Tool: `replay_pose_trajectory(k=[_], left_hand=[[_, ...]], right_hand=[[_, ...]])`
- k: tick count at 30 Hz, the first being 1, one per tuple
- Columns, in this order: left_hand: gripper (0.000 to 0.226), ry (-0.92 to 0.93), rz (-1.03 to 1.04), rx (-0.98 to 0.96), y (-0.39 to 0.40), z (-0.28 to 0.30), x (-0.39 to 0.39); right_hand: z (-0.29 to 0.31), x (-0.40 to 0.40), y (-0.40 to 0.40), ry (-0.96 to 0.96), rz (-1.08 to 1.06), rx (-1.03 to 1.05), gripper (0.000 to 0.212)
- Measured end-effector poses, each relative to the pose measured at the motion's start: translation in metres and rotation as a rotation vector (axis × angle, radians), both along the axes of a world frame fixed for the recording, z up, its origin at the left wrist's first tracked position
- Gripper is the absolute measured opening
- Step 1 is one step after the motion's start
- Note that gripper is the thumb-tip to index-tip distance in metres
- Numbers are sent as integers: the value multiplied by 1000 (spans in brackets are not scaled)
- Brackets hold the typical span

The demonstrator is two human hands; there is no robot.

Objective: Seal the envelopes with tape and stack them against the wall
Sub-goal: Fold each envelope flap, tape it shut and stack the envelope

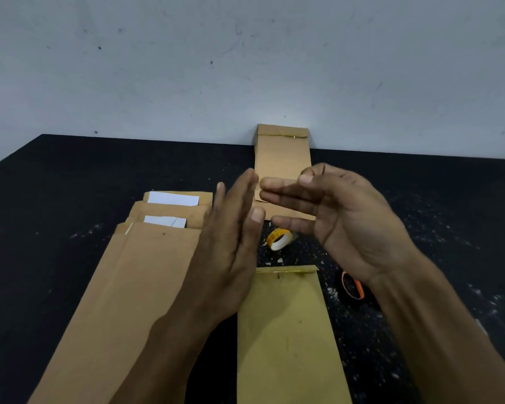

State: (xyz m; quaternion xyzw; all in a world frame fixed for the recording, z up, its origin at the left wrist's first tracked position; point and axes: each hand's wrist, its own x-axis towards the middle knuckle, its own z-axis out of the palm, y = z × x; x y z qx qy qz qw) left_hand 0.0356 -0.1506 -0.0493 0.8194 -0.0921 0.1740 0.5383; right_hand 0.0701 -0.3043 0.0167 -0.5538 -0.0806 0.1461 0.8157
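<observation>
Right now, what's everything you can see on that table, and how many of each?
Envelope against the wall: one, brown, flap taped, far centre, leaning on the wall.
Envelopes in the left pile: three showing, brown, overlapping at left; white paper shows at the tops of the two farther ones.
Near envelope: one, yellowish brown, flap folded down, lying near centre below the hands.
Tape roll: one, yellow with a white core, between the near and far envelopes.
Orange and black object: one, right of the near envelope; partly hidden, cannot tell what it is.
Table: one, black, speckled with pale bits.
Wall: grey, scuffed, behind the table.
Left hand: fingers straight, raised, holding nothing.
Right hand: fingers extended, raised, holding nothing.
</observation>
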Motion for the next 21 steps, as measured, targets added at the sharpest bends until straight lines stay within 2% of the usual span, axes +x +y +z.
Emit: replay_pose_trajectory(k=[2,5,7,9,10,12,14,18,21], left_hand=[[53,3,87,182,2,-5,1],[50,-25,215,134,9,-1,3],[37,-32,230,-73,10,9,2],[32,105,140,-394,10,23,1],[36,200,73,-532,10,27,0],[51,326,-32,-653,12,32,-1],[55,345,-75,-684,13,32,-1],[24,276,-68,-689,17,29,-1],[11,248,-24,-618,20,27,0]], right_hand=[[-1,-1,1,-41,6,12,23],[-2,1,-4,-118,29,32,22],[0,2,-7,-157,66,40,17],[0,2,-8,-158,95,48,12],[-1,1,-8,-150,104,42,9],[-3,1,-7,-135,117,36,7],[-5,1,-5,-121,132,41,9],[-4,0,-4,-117,149,17,9],[-1,-1,-4,-101,117,-79,17]])
